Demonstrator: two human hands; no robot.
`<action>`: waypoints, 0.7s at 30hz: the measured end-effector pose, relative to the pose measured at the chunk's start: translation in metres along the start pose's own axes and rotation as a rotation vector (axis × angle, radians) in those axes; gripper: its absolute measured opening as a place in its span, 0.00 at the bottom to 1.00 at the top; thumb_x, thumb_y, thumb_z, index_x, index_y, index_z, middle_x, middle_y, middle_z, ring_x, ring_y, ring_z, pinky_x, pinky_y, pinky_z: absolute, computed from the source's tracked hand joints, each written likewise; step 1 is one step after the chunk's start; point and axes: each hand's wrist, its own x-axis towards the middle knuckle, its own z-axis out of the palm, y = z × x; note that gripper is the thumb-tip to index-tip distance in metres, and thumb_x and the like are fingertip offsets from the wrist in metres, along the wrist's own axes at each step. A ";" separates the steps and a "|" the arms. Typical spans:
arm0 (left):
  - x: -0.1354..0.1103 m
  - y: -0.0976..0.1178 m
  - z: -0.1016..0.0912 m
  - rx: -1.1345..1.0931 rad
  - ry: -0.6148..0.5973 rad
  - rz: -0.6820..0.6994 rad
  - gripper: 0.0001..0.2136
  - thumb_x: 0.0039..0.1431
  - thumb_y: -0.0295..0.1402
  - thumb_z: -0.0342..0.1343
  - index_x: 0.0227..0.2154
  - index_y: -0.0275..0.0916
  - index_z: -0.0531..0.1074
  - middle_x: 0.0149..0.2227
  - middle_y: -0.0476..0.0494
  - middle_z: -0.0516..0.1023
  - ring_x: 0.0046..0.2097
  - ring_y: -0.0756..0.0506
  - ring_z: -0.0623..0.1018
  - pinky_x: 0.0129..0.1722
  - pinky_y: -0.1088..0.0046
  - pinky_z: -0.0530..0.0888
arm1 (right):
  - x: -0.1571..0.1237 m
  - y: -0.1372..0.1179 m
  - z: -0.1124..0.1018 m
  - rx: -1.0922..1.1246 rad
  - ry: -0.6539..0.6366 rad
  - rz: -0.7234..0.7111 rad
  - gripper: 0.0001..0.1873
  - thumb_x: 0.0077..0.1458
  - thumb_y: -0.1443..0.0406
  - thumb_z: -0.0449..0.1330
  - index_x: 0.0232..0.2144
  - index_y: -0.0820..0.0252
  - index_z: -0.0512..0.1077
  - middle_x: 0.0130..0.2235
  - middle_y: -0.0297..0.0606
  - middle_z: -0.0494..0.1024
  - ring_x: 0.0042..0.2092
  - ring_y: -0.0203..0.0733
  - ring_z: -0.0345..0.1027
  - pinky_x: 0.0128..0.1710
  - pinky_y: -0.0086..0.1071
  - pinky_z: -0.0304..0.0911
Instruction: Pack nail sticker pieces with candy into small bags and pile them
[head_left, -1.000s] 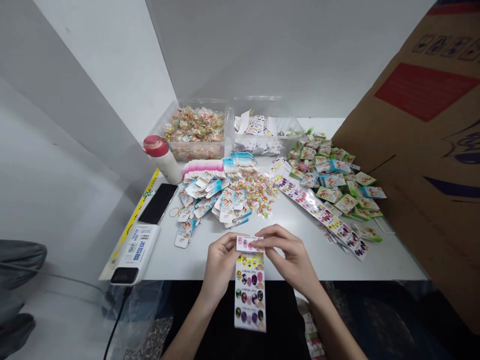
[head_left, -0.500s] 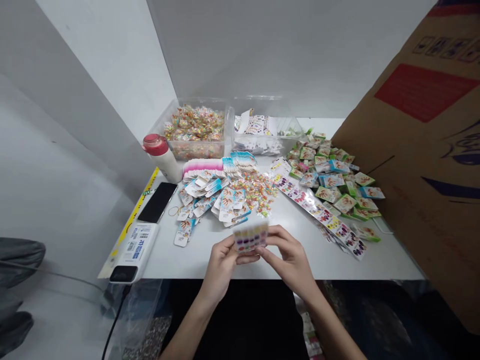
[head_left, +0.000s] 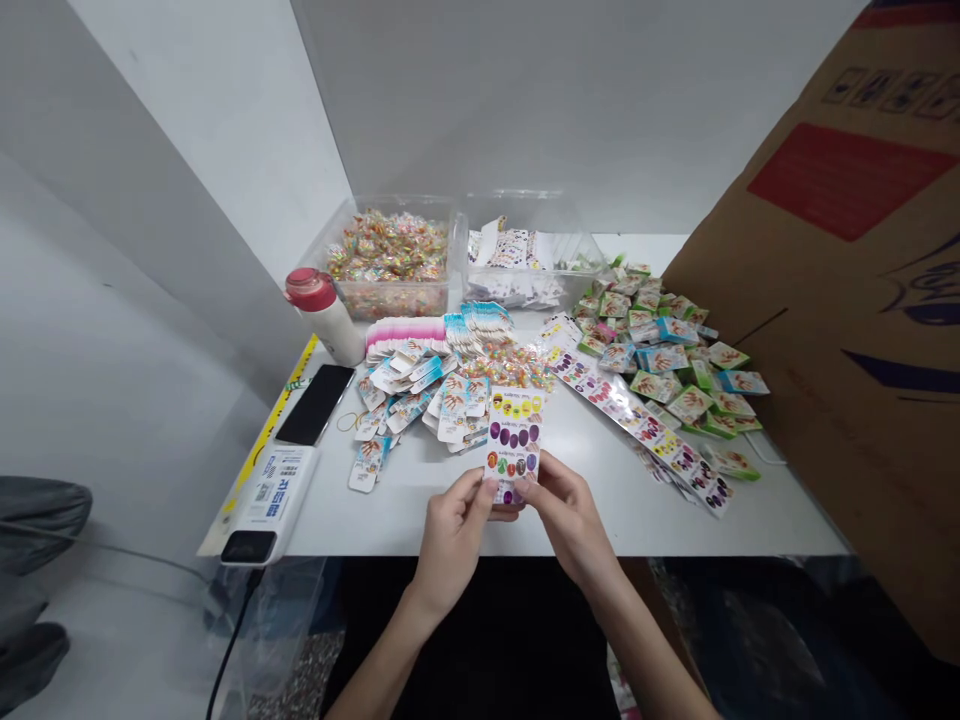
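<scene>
Between my two hands is a nail sticker sheet [head_left: 514, 435], held upright with its printed rows of yellow, purple and multicoloured nails facing me. My left hand [head_left: 454, 530] grips its lower left edge, thumb on the front. On the lower right edge my right hand [head_left: 574, 515] pinches it the same way; the fingers behind are mostly hidden. Beyond the sheet lie small candy-coloured packets [head_left: 510, 365] and a heap of flat blue-and-white boxes [head_left: 409, 385]. Long sticker strips [head_left: 645, 425] lie slantwise to the right.
Filled small boxes [head_left: 667, 370] pile up at right beside a large cardboard carton [head_left: 825, 330]. Two clear bins, one of packets [head_left: 397, 300] and one of folded sheets [head_left: 517, 285], stand behind. A bottle [head_left: 326, 315], phone [head_left: 315, 403] and power bank [head_left: 270, 505] line the left.
The sheet, folded or foreshortened and blurred before, now stands taller and open toward me, showing more rows. My hands have shifted slightly and both still hold it.
</scene>
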 end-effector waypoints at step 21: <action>0.000 -0.002 -0.008 -0.299 -0.069 -0.031 0.13 0.61 0.38 0.56 0.43 0.36 0.77 0.45 0.38 0.80 0.44 0.40 0.80 0.44 0.64 0.77 | -0.008 -0.004 -0.010 -0.462 -0.091 -0.390 0.09 0.58 0.67 0.60 0.40 0.51 0.77 0.44 0.41 0.71 0.46 0.45 0.67 0.47 0.39 0.65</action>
